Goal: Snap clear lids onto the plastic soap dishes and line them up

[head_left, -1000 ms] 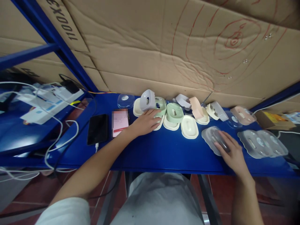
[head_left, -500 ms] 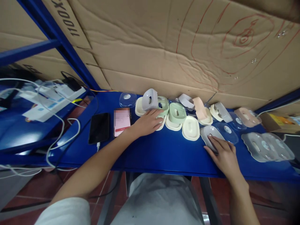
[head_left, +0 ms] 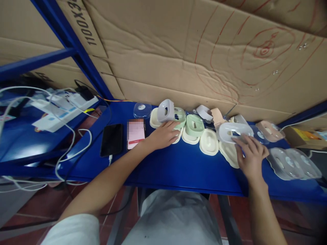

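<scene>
My left hand [head_left: 163, 134] rests with fingers curled on a stack of cream and green soap-dish parts [head_left: 176, 119], just below a grey tilted dish piece [head_left: 166, 110]. My right hand [head_left: 250, 153] grips a light grey oval tray [head_left: 235, 131] and holds it lifted above a cream dish base [head_left: 230, 153]. Between the hands lie a green dish [head_left: 194, 125] and a cream oval dish [head_left: 208, 142], all on the blue shelf top [head_left: 178, 166].
A black phone [head_left: 111, 139] and a pink card [head_left: 136, 133] lie left of my left hand. Clear plastic lids [head_left: 293, 162] sit at the right, one clear lid [head_left: 141, 109] at the back. Cables and white power strips [head_left: 63, 109] are at left. Cardboard [head_left: 194, 51] lines the back.
My right hand moved from the clear lid to the grey oval tray and raised it off the shelf. The left hand stayed on the stack.
</scene>
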Tool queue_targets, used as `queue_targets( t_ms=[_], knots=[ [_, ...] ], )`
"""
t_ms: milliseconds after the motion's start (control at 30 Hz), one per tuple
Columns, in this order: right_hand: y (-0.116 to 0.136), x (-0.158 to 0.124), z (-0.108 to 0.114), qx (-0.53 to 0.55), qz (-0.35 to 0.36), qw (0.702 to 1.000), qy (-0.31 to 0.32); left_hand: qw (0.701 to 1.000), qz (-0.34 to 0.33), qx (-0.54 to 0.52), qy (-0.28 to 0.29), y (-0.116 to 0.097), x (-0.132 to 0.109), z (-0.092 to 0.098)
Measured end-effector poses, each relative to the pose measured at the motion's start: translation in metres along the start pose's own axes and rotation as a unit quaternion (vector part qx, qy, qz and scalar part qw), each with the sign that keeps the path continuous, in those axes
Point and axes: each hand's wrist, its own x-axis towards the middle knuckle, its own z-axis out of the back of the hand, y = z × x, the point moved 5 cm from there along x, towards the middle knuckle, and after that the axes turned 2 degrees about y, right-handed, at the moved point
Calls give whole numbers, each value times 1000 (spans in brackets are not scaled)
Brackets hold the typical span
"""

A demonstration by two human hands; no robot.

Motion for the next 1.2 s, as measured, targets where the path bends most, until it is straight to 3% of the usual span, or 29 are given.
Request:
queue_targets(
  t_ms=[100,200,400,533,767,933,1100,1200],
  knots=[
    [-19,22,4,-33,-64,997,-16,1000,2,-7,-2,0,0,1],
    [-36,22,14,-28,-98,994,-30,1000,5,-11,-5,0,0,1],
    [-80,-52,31,-70,-202,974,-68,1000,0,1,-5,-1,0,0],
    [-109,-96,31,-85,-265,958,-69,1000,1,8,-2,-1,0,0],
    [-113,-108,32,-73,-272,954,-100,1000,9,14,-9,-1,0,0],
    [-134,-107,27,-62,-258,959,-97,1000,8,3,-9,0,0,0],
    [-160,-110,23,-42,-266,945,-186,1000,7,5,-18,0,0,0],
    [-157,-110,24,-2,-310,917,-251,999,6,25,-38,-1,1,0]
  ],
)
